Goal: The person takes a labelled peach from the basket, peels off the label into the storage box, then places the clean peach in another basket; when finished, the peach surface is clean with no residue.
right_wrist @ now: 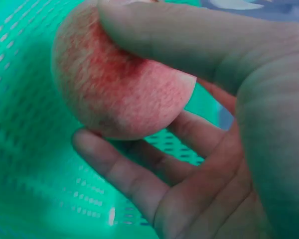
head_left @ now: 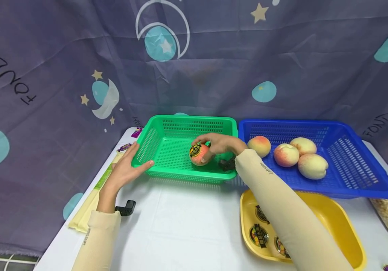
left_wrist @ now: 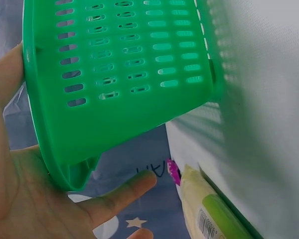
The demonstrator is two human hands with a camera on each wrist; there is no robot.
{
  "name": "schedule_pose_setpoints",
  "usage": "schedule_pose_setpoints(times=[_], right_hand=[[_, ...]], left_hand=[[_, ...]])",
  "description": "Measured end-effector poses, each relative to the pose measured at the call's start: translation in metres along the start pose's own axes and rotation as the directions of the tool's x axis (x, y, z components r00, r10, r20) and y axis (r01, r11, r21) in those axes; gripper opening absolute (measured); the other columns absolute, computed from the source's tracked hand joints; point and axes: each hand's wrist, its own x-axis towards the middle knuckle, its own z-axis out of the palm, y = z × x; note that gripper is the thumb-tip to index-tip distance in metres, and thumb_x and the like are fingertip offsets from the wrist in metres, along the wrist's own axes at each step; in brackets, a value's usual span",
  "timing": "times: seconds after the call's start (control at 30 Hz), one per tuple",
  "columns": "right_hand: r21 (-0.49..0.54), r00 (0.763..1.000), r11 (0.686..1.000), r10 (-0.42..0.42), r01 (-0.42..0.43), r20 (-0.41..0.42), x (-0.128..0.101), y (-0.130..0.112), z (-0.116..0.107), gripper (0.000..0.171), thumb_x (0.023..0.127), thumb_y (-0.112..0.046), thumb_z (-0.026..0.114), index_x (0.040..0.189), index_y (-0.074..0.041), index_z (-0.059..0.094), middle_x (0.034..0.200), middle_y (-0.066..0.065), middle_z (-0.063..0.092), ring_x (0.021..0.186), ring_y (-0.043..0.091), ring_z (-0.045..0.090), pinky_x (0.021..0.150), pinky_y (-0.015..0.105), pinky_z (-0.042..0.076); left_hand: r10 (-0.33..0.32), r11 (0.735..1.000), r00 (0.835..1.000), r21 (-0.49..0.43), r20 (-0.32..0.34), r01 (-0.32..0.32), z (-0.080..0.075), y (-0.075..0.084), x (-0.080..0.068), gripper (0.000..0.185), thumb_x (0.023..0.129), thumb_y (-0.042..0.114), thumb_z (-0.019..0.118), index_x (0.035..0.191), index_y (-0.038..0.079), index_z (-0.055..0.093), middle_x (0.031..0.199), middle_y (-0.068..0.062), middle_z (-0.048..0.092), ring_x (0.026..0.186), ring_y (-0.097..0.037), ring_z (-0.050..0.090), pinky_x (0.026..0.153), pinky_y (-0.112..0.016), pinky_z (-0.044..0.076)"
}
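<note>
Steadying the green basket (head_left: pixel 166 148) at its nine o'clock corner, the left hand (head_left: pixel 126 171) lies flat with fingers straight and spread along the rim; the left wrist view shows the palm (left_wrist: pixel 20 199) pressed against the outer wall (left_wrist: pixel 119 74), which reads as a brace to keep the light basket from sliding on the white table (head_left: pixel 180 222). At about nine o'clock of that hand, a pale wrapped packet (head_left: pixel 89 205) lies along the table edge, near but apart.

Inside the green basket, toward its three o'clock side, the right hand (head_left: pixel 219 145) holds a peach (head_left: pixel 198 154) bearing a round dark sticker (head_left: pixel 195 150). Its fingers (right_wrist: pixel 134 174) curl under the fruit and the thumb (right_wrist: pixel 189 35) lies over the top, a soft cupping grip that likely spares the skin from bruising. The peach sits low over the basket floor; whether it touches the mesh I cannot tell.

At three o'clock of the green basket, touching it side by side, stands a blue basket (head_left: pixel 359 165) with four unstickered peaches (head_left: pixel 297 154) gathered toward its near left. At six o'clock of the blue one, a yellow tray (head_left: pixel 343 226) holds loose stickers (head_left: pixel 258 235), partly hidden by the right sleeve (head_left: pixel 282 210), close enough for easy reach.
</note>
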Motion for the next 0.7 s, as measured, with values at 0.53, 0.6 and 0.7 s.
schedule_pose_setpoints(times=[0.53,0.6,0.7], right_hand=[[0.085,0.969,0.976,-0.183,0.199,-0.167,-0.049,-0.002,-0.013,0.067,0.084,-0.014,0.084,0.144,-0.02,0.055,0.145,0.01,0.053,0.116,0.032,0.06,0.096,0.042,0.053],[0.088,0.963,0.972,-0.198,0.217,-0.184,-0.056,-0.004,-0.011,0.067,0.084,-0.014,0.084,0.144,-0.02,0.055,0.144,0.009,0.055,0.114,0.031,0.061,0.095,0.042,0.053],[0.095,0.952,0.965,-0.222,0.246,-0.209,-0.067,-0.007,-0.007,0.067,0.084,-0.013,0.084,0.144,-0.021,0.055,0.143,0.008,0.056,0.11,0.029,0.062,0.095,0.042,0.052]], left_hand=[[0.012,1.0,1.0,0.002,-0.025,-0.012,0.004,0.003,-0.002,0.101,0.092,0.068,0.06,0.165,0.018,0.013,0.174,-0.004,0.009,0.157,-0.043,0.016,0.105,-0.088,0.004],[0.014,1.0,1.0,-0.008,-0.027,-0.014,0.004,0.002,-0.002,0.1,0.092,0.067,0.06,0.165,0.019,0.013,0.174,-0.005,0.008,0.157,-0.045,0.014,0.106,-0.088,0.004],[0.01,1.0,1.0,-0.017,-0.025,-0.01,0.003,0.001,-0.003,0.1,0.091,0.067,0.061,0.166,0.021,0.012,0.174,-0.005,0.007,0.156,-0.048,0.012,0.107,-0.087,0.004]])
